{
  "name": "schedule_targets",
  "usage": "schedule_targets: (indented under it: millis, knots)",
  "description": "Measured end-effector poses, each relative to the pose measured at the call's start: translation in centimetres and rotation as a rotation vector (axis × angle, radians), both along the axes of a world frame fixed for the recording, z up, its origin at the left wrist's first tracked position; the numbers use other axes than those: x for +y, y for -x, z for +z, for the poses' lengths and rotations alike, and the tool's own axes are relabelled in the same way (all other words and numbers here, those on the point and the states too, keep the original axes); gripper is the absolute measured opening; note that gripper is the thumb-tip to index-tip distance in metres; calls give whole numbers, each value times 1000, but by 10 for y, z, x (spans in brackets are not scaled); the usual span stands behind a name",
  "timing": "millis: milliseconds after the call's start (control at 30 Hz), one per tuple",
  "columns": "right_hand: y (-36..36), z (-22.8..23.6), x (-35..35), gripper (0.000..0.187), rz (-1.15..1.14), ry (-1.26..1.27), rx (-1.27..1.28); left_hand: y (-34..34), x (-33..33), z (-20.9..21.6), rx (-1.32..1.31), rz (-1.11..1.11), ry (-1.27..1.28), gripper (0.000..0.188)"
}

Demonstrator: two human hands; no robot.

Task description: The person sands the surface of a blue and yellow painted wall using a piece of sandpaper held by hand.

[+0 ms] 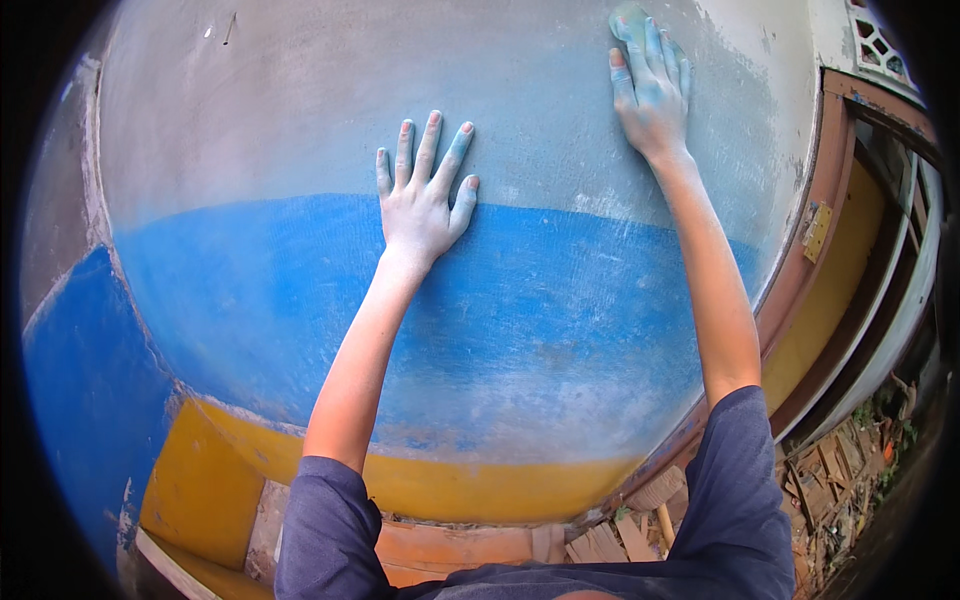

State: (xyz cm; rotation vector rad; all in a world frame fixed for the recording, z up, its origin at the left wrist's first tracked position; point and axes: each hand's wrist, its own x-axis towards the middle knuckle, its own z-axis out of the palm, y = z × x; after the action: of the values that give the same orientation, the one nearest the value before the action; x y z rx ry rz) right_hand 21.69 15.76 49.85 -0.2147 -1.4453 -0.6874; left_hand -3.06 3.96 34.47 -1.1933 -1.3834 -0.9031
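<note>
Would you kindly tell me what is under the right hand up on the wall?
A small pale blue-green pad peeks out above the right hand, pressed against the dusty wall. Most of it is covered by the fingers.

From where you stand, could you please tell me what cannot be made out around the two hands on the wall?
- Head view: whatever the right hand presses on the wall; its fingers cover all but a pale blue-green edge.
- Head view: the left hand palm, flat against the wall.
- Head view: the wall top, cut off by the upper edge.
- Head view: the rubble, too small and bent at the rim.
</note>
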Motion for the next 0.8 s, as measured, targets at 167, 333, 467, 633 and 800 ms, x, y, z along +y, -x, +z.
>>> schedule_targets:
  millis: [167,333,467,633,800]
  knots:
    - [39,-34,-28,46,-366,-200,-502,14,-7,-24,-55,21,20,56]
    - [69,-35,-29,53,-446,-164,-246,19,-9,-45,-68,-24,33,58]
    - [85,-51,-44,55,-359,-211,-597,25,-11,-54,-76,-33,26,57]
    - [99,-44,-40,61,-350,-172,-366,31,-18,-63,-93,-28,35,57]
    - [100,-43,-42,61,-321,-171,-411,32,-17,-81,-128,-24,19,57]
